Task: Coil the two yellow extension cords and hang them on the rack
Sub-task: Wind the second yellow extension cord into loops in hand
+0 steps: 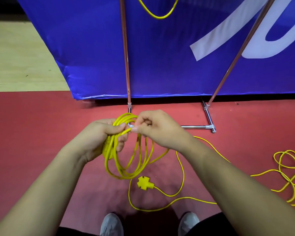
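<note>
gripping yellow coil [124,160] in left hand [99,140]; right hand [160,130] pinching strand.

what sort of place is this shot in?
Probably an indoor sports hall or event venue: red sports-style floor, pale wood flooring beyond it, and a big blue printed banner behind the metal rack.

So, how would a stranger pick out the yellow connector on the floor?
Start from the red floor, just ahead of the grey shoes. Under the hanging coil lies the connector: a flat yellow cross, while all around it is thin cord.
</note>
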Demonstrator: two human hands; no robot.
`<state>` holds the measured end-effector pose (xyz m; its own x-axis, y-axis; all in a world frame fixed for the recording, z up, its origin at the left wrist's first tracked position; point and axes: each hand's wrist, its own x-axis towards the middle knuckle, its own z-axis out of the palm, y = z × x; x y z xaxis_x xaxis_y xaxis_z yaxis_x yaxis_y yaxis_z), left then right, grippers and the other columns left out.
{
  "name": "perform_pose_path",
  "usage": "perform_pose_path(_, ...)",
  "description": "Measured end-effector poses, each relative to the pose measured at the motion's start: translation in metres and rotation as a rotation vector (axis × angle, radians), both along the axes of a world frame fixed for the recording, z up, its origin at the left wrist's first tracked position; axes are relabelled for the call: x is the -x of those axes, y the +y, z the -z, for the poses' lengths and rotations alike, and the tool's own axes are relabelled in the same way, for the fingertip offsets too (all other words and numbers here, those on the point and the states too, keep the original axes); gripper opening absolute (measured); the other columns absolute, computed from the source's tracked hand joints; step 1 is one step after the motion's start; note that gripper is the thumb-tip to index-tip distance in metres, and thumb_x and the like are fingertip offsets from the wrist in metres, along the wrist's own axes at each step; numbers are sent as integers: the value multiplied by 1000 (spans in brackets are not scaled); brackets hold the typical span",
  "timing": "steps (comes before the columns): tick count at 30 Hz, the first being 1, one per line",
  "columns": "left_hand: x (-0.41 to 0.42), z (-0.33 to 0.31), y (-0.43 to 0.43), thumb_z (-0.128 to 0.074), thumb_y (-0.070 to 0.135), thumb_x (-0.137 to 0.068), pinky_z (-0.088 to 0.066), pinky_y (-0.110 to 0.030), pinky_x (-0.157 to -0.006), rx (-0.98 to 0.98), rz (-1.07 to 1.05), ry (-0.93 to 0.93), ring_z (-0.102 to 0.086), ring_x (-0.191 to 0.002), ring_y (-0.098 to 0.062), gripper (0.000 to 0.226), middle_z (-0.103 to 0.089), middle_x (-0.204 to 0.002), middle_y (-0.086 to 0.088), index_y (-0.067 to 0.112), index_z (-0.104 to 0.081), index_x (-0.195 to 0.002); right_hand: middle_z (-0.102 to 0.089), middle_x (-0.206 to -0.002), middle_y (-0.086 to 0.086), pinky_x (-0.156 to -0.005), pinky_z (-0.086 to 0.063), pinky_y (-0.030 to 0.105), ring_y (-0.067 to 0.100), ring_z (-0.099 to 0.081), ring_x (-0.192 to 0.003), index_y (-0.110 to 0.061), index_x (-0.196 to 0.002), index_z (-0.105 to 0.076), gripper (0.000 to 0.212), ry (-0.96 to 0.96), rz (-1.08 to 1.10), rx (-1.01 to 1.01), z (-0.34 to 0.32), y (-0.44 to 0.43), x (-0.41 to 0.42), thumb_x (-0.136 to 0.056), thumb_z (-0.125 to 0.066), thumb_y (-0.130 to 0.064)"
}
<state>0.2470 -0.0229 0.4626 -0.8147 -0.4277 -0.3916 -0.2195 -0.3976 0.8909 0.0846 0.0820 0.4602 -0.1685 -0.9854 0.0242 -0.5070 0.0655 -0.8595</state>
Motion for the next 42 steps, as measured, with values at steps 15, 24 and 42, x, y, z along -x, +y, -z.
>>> perform_pose_path(15,-11,-5,-5,-51,31,-85,-52,-32,-52,-58,27,-65,-60,-50,-31,35,-57,-60,-15,0,-66,-80,-55,-64,8,-54,-49,28,16,-54,-53,-10,-80,-64,9,-518,281,-89,45,0,61,-87,-68,-6)
perform_pose_path(24,-4,-5,-1,-53,32,-82,-53,-29,-49,-71,19,-42,-65,-49,-27,35,-65,-65,-16,0,-66,-81,-62,-60,-8,-57,-39,14,0,-50,-56,1,-82,-72,8,-220,57,50,6,-6,22,-79,-78,-5)
perform_pose_path(42,-16,-2,-13,-87,33,-58,-42,-26,-48,-126,13,211,-46,-44,-18,52,-44,-54,-1,5,-52,-84,-58,-64,-5,-66,-38,30,9,-47,-61,-14,-79,-61,16,-141,75,-371,78,10,72,-82,-76,-16)
